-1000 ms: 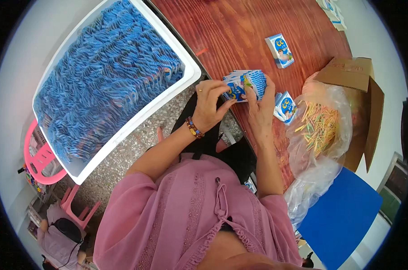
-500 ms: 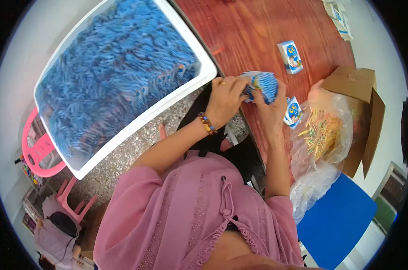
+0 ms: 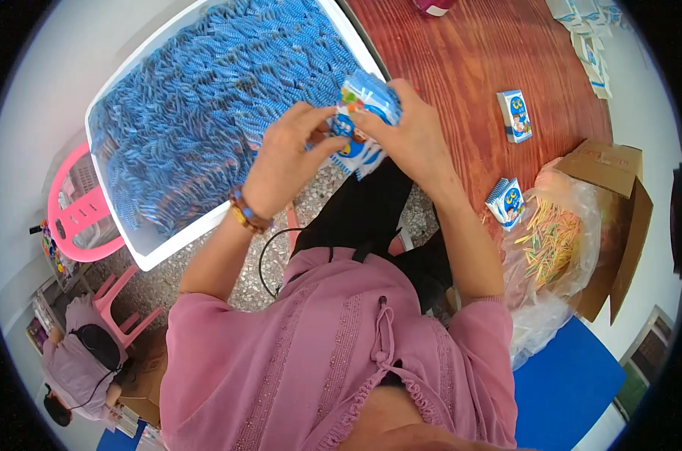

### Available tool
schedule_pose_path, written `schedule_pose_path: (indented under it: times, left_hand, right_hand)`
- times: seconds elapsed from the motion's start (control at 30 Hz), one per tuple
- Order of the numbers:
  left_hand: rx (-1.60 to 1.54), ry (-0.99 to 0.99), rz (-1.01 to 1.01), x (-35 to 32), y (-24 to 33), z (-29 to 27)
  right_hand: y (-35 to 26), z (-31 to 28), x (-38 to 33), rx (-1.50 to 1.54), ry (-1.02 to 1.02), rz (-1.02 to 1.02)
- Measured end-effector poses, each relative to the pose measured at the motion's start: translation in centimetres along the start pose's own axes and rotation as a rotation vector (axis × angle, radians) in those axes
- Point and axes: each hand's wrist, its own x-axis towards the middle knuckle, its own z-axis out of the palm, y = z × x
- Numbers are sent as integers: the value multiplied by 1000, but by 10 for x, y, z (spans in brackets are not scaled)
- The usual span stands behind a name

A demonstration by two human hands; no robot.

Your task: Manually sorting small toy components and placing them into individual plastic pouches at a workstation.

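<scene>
My left hand [image 3: 290,154] and my right hand [image 3: 417,139] grip a bundle of small blue-and-white packets [image 3: 377,96] between them. The packets have ridged, striped edges and a colourful printed front, partly hidden by my fingers. Both thumbs press on the front of the bundle. It is held at the near right corner of a large white tub [image 3: 160,254], which is filled with many similar blue packets [image 3: 205,105].
On the reddish wooden table [image 3: 446,68] lie a single white-and-blue packet [image 3: 515,116] and a small stack of packets [image 3: 505,203]. Beside them, a clear plastic bag of thin coloured sticks [image 3: 555,240] leans by an open cardboard box [image 3: 619,218]. A pink chair [image 3: 81,210] stands left.
Both hands have moved left with the bundle, from the table's edge to the tub's corner. The bundle has been turned so that its printed front shows. My view has also shifted slightly.
</scene>
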Motion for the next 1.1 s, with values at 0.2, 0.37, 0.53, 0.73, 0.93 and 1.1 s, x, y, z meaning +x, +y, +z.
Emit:
schedule_pose_path:
  times: [0.2, 0.37, 0.53, 0.73, 0.93, 1.1]
  left_hand:
    - [-93, -106, -134, 20, -40, -22]
    - [-114, -332, -254, 43, -57, -20]
    - [7, -259, -170, 44, -66, -10]
    - [106, -150, -131, 44, -62, -6]
    - [128, -98, -147, 39, -59, -1]
    - [160, 30, -62, 34, -65, 9]
  right_hand:
    - [4, 14, 45, 108, -292, 145]
    - [23, 23, 68, 54, -295, 183]
    - [31, 29, 67, -121, -239, 117]
    - [43, 33, 73, -258, -107, -150]
    - [38, 34, 67, -313, -146, -296]
    - [36, 31, 62, -360, -183, -360]
